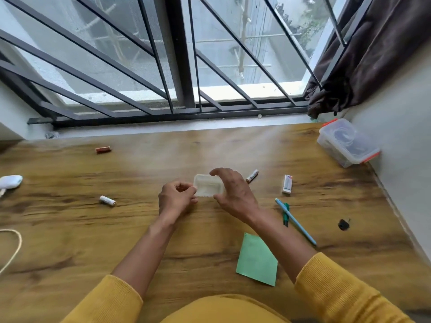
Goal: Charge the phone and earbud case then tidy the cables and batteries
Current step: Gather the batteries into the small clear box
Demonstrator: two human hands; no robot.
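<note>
A small clear plastic tub (207,186) sits on the wooden table (163,241) in the middle. My right hand (233,194) arches over it, fingers on its far rim and thumb at its near right corner. My left hand (177,198) is curled, its thumb and forefinger pinching the tub's left edge. Loose batteries lie around: a reddish battery (103,149) far left, a white battery (107,201) to the left, and a third battery (252,176) just right of my right hand. The white earbud case (10,181) lies at the left edge with a cable (16,248) below it.
A clear lidded box with orange clips (347,142) stands at the back right, by the wall. A small white block (287,184), a blue pen (295,221), a green note (257,259) and a black piece (344,224) lie on the right.
</note>
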